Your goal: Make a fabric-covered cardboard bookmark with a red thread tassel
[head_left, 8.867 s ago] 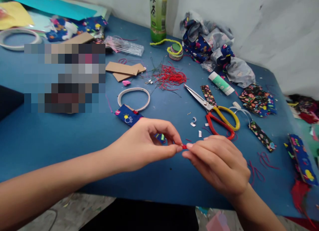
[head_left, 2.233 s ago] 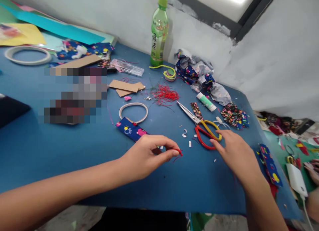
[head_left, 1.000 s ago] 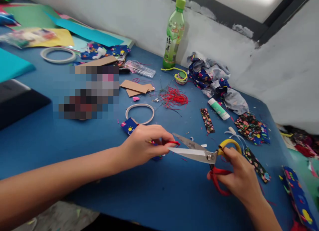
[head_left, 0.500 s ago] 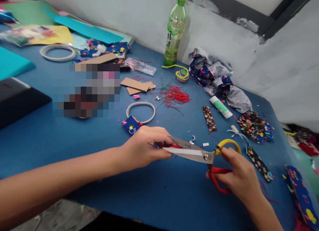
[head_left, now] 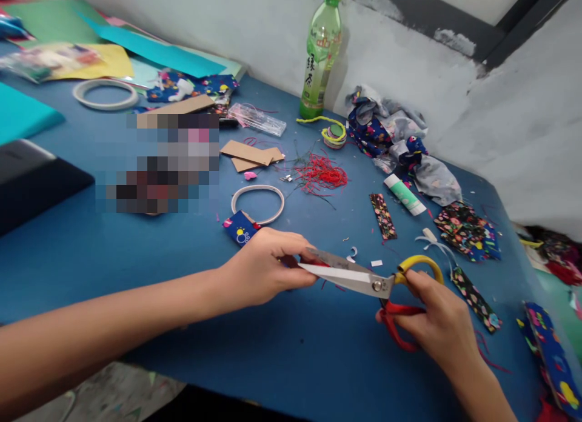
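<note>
My left hand is closed, thumb and fingers pinched on a blue patterned fabric strip whose end sticks out past the knuckles. Most of the strip is hidden by the hand. A bit of red shows at the fingertips, between the blades; I cannot make out its exact kind. My right hand grips a pair of scissors by its yellow and red handles. The blades are parted and point left, their tips against the left fingertips. Just beyond the hands lie small white scraps.
A white tape ring, red threads, cardboard strips and a glue stick lie farther back. By the wall stand a green bottle and crumpled fabric. Floral strips lie at right. A blurred patch covers part of the left.
Both hands and the scissors stay almost in place. The blue and yellow patch between my left fingers is now mostly hidden; the view has shifted very slightly.
</note>
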A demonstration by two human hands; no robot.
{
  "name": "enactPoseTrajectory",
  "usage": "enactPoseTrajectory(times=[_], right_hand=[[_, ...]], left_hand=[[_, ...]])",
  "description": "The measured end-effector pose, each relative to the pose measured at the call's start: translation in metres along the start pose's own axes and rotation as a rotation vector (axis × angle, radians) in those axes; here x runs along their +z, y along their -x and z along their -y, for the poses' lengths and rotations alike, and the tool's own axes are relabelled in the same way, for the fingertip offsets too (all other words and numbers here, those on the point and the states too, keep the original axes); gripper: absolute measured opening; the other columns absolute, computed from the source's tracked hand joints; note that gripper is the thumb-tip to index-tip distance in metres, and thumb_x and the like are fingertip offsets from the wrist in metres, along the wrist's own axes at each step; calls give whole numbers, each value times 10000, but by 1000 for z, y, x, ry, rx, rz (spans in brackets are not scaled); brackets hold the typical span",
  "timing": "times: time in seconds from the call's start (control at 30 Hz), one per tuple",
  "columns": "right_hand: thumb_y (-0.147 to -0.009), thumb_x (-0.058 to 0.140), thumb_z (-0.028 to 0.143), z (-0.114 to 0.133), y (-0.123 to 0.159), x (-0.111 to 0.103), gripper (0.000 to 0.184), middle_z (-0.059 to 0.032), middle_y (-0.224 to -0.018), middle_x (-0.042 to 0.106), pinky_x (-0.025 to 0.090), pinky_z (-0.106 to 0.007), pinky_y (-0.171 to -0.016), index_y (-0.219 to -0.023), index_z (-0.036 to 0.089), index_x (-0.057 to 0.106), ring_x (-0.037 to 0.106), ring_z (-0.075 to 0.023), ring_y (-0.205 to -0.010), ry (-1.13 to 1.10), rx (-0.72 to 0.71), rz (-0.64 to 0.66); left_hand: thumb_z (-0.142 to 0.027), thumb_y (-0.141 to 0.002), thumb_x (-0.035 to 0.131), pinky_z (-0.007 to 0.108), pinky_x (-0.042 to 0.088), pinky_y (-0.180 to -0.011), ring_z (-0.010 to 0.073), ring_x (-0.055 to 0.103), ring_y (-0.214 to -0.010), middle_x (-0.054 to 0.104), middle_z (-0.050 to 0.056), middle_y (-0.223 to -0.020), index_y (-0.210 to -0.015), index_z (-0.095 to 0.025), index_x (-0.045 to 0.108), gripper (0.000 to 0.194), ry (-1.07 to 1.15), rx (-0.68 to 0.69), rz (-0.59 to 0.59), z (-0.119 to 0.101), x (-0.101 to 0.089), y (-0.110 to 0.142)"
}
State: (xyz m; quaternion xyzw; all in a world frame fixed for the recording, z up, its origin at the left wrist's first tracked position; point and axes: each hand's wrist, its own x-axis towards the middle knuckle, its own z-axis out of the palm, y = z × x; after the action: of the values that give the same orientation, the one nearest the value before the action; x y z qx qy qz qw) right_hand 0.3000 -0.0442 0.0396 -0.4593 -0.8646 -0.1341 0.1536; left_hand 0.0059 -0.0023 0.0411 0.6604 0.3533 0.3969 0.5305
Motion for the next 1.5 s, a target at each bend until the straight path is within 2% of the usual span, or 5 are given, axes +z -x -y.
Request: enactPoseTrajectory(times=[0.3, 0.87, 1.07, 1.3, 1.5], right_hand=[[-873, 552, 445, 0, 1, -2, 320, -43, -720, 659, 470, -268, -524, -1032, 167, 551, 643, -193, -566, -43, 26, 20], [-877, 576, 387, -1, 2, -7, 274, -38, -707, 662, 437, -271, -521, -1022, 155, 577, 627, -186, -561, -73, 2, 40], [-889, 544, 363, 0, 0, -7, 210, -33, -693, 677, 446, -267, -527, -962, 170, 584, 640, -184, -566, -54, 7, 31], [-836, 596, 476, 3, 1, -7, 326, -44, -731, 684, 459, -281, -539, -959, 175, 583, 650, -199, -591, -84, 70, 61], [-837, 569, 582, 2, 0, -7, 448, -63, -754, 672, 468, -290, -545, -996, 163, 564, 651, -208, -608, -78, 45, 48]], left_hand=[[-86, -684, 602, 171, 426, -507, 94, 576, -562, 661, -11, -647, -740, -159, 740, 166, -26, -59, 3, 3, 0, 3], [-66, -682, 602, 169, 426, -517, 89, 566, -568, 660, -13, -647, -735, -157, 742, 176, -37, -25, -4, 3, 0, 4], [-59, -688, 584, 159, 413, -515, 79, 561, -555, 648, -19, -619, -686, -156, 725, 171, -44, -31, -6, 0, 1, 5], [-66, -676, 609, 158, 415, -510, 81, 567, -553, 649, -17, -629, -690, -150, 720, 140, -33, -33, -3, 2, 1, 4], [-81, -698, 634, 159, 429, -536, 87, 584, -585, 679, -8, -666, -740, -159, 737, 136, -59, 26, 9, 4, 0, 4]])
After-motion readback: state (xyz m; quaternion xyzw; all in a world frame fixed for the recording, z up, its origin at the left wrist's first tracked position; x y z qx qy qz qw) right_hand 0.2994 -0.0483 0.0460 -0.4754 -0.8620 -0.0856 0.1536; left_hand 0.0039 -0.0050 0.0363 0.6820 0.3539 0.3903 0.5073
